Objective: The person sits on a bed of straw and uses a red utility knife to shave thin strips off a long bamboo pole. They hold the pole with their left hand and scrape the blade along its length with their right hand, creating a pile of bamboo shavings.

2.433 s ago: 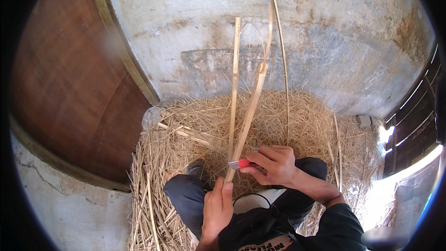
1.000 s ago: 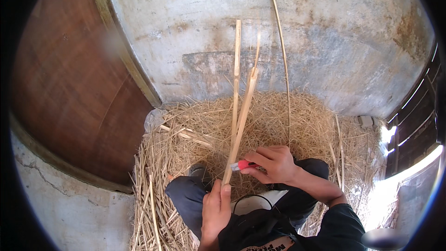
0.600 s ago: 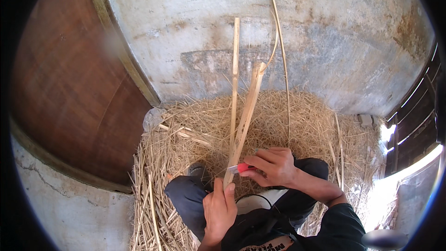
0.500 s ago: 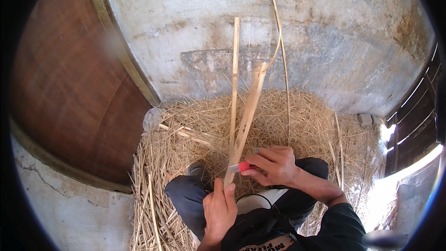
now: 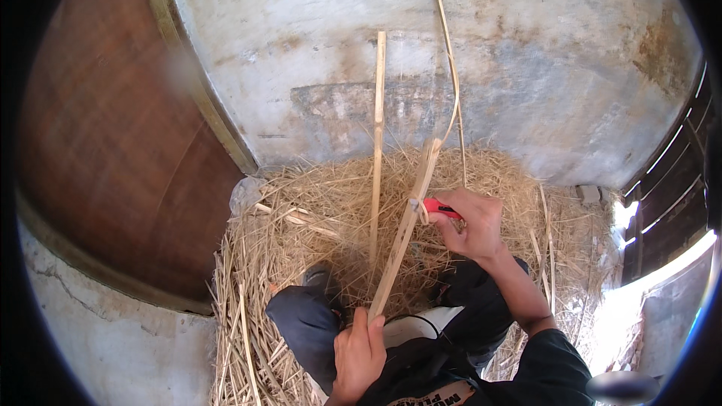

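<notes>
My left hand (image 5: 359, 353) is closed round the near end of a split bamboo strip (image 5: 398, 248), which tilts up and away to the right. My right hand (image 5: 475, 224) grips a red utility knife (image 5: 442, 208). Its blade rests against the strip's right edge, and a pale curl of shaving sits there, partly hiding the blade. A thin bamboo sliver (image 5: 455, 79) bends upward beside the strip's far end; whether it is still joined there I cannot tell.
Another bamboo strip (image 5: 379, 98) leans on the stained wall (image 5: 323, 45). Shavings (image 5: 301, 188) cover the floor around my bent legs (image 5: 304, 323). A brown wooden panel (image 5: 113, 150) stands at the left, dark slats (image 5: 669, 188) at the right.
My right hand has pushed the knife up and away along the bamboo strip, and a curl now shows at the blade. The strip's far end has come lower and nearer.
</notes>
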Action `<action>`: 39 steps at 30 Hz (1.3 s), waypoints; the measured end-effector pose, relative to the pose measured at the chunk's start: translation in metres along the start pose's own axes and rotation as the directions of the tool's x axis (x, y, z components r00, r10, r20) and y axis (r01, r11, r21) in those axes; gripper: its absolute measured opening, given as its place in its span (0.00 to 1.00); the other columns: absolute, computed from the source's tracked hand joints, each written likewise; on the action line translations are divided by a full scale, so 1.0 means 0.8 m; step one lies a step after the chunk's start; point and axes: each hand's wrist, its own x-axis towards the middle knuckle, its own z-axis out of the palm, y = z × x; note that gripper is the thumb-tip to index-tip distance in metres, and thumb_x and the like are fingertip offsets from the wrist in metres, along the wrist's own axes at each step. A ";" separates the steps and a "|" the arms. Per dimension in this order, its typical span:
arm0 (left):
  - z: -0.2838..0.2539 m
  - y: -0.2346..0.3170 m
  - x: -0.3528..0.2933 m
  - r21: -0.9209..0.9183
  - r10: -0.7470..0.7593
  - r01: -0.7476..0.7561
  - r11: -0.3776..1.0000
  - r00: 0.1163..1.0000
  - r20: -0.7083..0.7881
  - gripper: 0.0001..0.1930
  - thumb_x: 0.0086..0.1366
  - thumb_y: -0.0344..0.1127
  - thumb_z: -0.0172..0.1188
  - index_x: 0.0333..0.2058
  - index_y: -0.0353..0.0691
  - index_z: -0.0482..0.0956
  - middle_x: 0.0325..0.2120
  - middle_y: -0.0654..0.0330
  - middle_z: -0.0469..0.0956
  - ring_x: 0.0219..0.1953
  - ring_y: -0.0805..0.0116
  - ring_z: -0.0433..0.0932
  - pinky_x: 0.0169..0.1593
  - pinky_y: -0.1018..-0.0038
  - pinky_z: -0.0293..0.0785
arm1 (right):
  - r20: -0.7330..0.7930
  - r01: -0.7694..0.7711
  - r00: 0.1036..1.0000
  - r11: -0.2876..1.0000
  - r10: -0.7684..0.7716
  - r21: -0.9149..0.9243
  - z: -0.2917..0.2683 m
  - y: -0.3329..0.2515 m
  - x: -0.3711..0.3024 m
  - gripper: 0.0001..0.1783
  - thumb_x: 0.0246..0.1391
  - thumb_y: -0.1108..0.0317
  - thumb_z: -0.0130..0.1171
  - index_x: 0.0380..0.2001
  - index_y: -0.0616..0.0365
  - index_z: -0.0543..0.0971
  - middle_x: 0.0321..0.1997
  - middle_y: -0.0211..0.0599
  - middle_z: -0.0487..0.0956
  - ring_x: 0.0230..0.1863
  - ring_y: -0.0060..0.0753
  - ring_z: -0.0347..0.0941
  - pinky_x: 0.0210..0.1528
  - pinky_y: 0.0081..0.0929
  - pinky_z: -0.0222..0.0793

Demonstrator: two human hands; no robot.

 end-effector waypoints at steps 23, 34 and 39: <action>-0.008 -0.042 0.001 -0.233 -0.104 0.098 0.967 0.994 -0.013 0.16 0.81 0.43 0.58 0.37 0.37 0.75 0.18 0.61 0.73 0.20 0.74 0.71 0.26 0.70 0.66 | 0.132 -0.402 0.893 0.631 0.430 0.664 -0.018 0.048 0.004 0.13 0.69 0.59 0.64 0.46 0.57 0.80 0.28 0.24 0.71 0.23 0.16 0.64 0.26 0.15 0.58; -0.008 -0.030 0.015 0.029 -0.036 0.039 0.999 0.994 -0.101 0.15 0.76 0.40 0.65 0.35 0.36 0.74 0.17 0.49 0.76 0.18 0.48 0.79 0.25 0.61 0.70 | 0.051 0.020 0.999 0.991 -0.014 -0.129 -0.013 0.011 0.005 0.34 0.52 0.69 0.73 0.65 0.51 0.79 0.52 0.37 0.85 0.40 0.41 0.86 0.36 0.33 0.81; -0.009 -0.026 0.010 0.030 -0.044 0.046 0.998 0.996 -0.072 0.14 0.75 0.40 0.66 0.36 0.36 0.74 0.18 0.49 0.77 0.19 0.48 0.81 0.25 0.62 0.72 | 0.170 -0.161 0.969 0.981 0.178 -0.111 -0.011 0.018 0.009 0.35 0.53 0.73 0.72 0.67 0.53 0.78 0.53 0.46 0.86 0.50 0.51 0.86 0.48 0.39 0.84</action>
